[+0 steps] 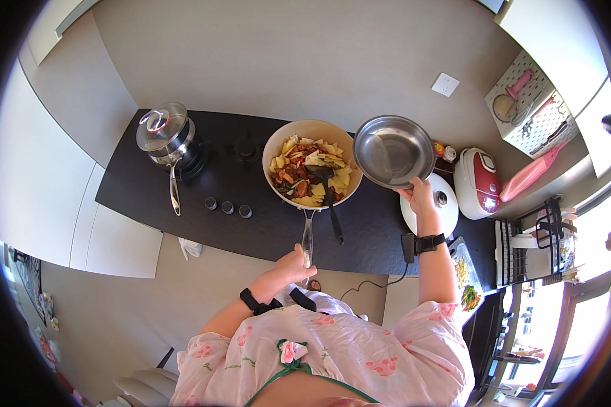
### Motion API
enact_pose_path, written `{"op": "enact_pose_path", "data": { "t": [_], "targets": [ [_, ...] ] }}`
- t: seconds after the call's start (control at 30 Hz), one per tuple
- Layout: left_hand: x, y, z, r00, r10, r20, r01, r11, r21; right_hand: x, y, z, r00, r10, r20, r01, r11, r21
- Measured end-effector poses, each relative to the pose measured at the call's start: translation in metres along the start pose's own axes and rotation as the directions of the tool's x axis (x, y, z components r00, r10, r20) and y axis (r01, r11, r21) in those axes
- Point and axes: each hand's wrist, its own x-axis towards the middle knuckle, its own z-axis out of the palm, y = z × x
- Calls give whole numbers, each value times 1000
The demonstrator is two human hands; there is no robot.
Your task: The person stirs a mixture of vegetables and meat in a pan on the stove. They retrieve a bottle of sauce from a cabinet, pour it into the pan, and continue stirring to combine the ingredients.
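Observation:
My left hand (291, 265) grips the metal handle of a cream-lined pan (355, 178) on the black cooktop. The pan holds sliced potatoes (339, 175) and browned pieces in sauce (301, 189). A black spatula (334, 216) leans in it, its handle hanging over the near rim. My right hand (417, 196) holds a round stainless steel bowl (393, 152) by its near rim, just right of the pan and tilted towards me. The bowl looks empty, apart from a sheen on its bottom. Under my right wrist lies a white lid (450, 208) with a dark knob.
A lidded saucepan (170, 135) stands at the left on the black cooktop (224, 178), near several knobs. To the right are a red and white rice cooker (477, 183), a dish rack (532, 249) and a clear tray (467, 274) of cut vegetables. A cable hangs over the front edge.

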Motion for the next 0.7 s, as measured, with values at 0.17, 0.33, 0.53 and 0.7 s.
{"op": "enact_pose_path", "data": {
  "t": [0.17, 0.33, 0.53, 0.7],
  "targets": [
    [-1, -1, 2, 997, 48, -67, -46, 998, 30, -10, 35, -21, 995, 86, 46, -94, 975, 202],
    [0, -3, 2, 997, 59, -54, -59, 998, 7, -37, 82, -55, 985, 170, -20, -156, 942, 296],
    [0, -1, 1, 997, 53, -51, -52, 998, 26, -83, 165, -108, 955, 284, -82, -235, 896, 377],
    [2, -3, 2, 998, 51, -47, -49, 998, 37, -112, 232, -137, 898, 408, -165, -296, 837, 461]
  ]
}}
